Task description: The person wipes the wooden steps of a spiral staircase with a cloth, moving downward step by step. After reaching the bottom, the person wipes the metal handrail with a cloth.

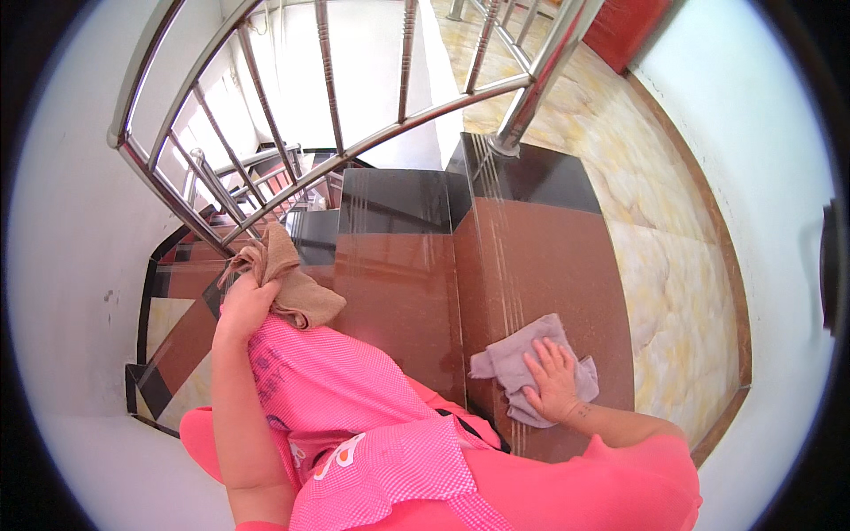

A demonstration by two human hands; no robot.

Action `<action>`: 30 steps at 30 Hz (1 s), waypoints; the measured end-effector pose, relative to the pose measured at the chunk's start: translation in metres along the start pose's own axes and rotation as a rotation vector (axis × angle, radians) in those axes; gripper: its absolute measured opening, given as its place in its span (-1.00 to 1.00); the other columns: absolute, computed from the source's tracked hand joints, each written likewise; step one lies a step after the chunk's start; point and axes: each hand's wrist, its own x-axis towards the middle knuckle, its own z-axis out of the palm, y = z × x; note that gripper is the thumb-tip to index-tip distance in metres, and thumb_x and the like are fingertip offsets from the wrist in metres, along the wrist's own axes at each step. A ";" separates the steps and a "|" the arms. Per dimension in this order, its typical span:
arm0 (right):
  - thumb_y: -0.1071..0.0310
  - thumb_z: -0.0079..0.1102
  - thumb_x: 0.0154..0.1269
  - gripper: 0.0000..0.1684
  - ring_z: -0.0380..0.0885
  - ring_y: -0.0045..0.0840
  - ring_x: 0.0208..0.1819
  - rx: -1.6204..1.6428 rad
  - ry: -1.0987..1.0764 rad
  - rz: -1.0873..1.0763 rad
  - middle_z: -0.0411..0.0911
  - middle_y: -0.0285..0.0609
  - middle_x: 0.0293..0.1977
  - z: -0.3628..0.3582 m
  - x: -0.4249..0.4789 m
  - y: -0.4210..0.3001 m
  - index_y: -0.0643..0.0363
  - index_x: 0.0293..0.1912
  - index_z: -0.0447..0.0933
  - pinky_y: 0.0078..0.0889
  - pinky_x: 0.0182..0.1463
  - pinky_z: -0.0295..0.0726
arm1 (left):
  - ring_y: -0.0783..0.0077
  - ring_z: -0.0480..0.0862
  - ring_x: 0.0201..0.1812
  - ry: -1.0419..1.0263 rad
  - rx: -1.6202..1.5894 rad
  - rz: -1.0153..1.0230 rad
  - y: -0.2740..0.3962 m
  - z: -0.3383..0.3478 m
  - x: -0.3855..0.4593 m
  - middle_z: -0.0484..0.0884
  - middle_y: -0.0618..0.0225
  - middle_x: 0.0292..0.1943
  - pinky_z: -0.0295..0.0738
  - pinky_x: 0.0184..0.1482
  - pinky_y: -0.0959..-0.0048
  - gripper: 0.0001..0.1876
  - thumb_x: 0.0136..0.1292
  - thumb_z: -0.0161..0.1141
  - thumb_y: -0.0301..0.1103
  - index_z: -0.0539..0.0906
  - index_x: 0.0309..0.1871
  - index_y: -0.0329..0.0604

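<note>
My left hand (247, 306) is closed around a bunched brown cloth (292, 282), held near the foot of the metal railing and above the lower stairs. On the right, my right hand (552, 381) lies flat with its fingers spread, pressing a greyish-purple cloth (524, 362) onto the reddish-brown top stair tread (558, 265). Part of that cloth hangs over the tread's grooved front edge. One stair down is another reddish-brown tread (398, 299) with a black end. A pink checked apron (345, 372) covers my lap.
A stainless steel railing (398, 126) with several balusters curves along the stairs, its thick post (531, 99) standing on the top tread's black end. Marbled floor tiles (684, 299) lie to the right, bordered by a white wall (764, 199). More stairs (199, 272) descend at the left.
</note>
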 end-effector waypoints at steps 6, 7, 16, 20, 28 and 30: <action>0.00 0.16 0.13 -0.24 0.13 -0.05 0.44 0.062 0.009 -0.200 0.21 0.04 0.40 -0.011 0.052 0.000 0.08 0.31 0.38 0.12 0.44 0.03 | -0.10 0.61 0.10 0.039 0.031 -0.037 -0.007 0.001 -0.003 0.65 -0.13 0.01 0.44 0.15 0.20 -0.53 0.23 0.09 -0.17 0.59 0.11 -0.30; 0.00 0.16 0.14 -0.25 0.14 -0.06 0.44 0.063 0.017 -0.219 0.21 0.03 0.41 -0.012 0.064 0.006 0.07 0.31 0.38 0.10 0.44 0.03 | -0.10 0.61 0.09 0.040 0.066 -0.057 -0.008 0.001 -0.004 0.65 -0.13 -0.01 0.45 0.14 0.20 -0.54 0.23 0.09 -0.17 0.60 0.10 -0.30; 0.04 0.13 0.23 -0.32 0.17 -0.15 0.44 -0.022 0.150 -0.254 0.23 -0.08 0.41 -0.006 0.205 0.067 0.03 0.32 0.37 -0.01 0.43 0.10 | -0.14 0.63 0.03 0.053 0.096 -0.013 0.015 0.004 -0.004 0.67 -0.16 -0.10 0.47 0.09 0.15 -0.55 0.19 0.10 -0.14 0.62 0.01 -0.30; 0.01 0.04 0.34 -0.36 0.18 -0.19 0.43 -0.051 0.244 -0.196 0.24 -0.11 0.41 0.001 0.271 0.093 0.02 0.34 0.35 -0.02 0.43 0.11 | -0.14 0.63 0.02 0.042 0.176 -0.027 0.025 0.008 0.002 0.67 -0.16 -0.11 0.47 0.09 0.14 -0.56 0.19 0.10 -0.15 0.63 0.00 -0.29; -0.11 -0.12 0.43 -0.37 0.12 -0.35 0.47 -0.083 0.272 0.123 0.23 -0.22 0.43 0.021 0.357 0.116 -0.09 0.38 0.32 -0.06 0.45 0.07 | -0.11 0.63 0.05 0.001 0.118 -0.020 -0.001 0.007 0.017 0.67 -0.14 -0.08 0.46 0.11 0.15 -0.58 0.20 0.10 -0.19 0.64 0.01 -0.32; -0.10 -0.11 0.44 -0.38 0.14 -0.33 0.46 -0.073 0.309 0.159 0.25 -0.20 0.42 0.028 0.351 0.116 -0.06 0.37 0.33 -0.07 0.44 0.09 | -0.10 0.63 0.05 0.009 0.110 -0.020 -0.011 0.004 0.018 0.68 -0.12 -0.07 0.46 0.12 0.16 -0.58 0.20 0.10 -0.21 0.64 0.02 -0.32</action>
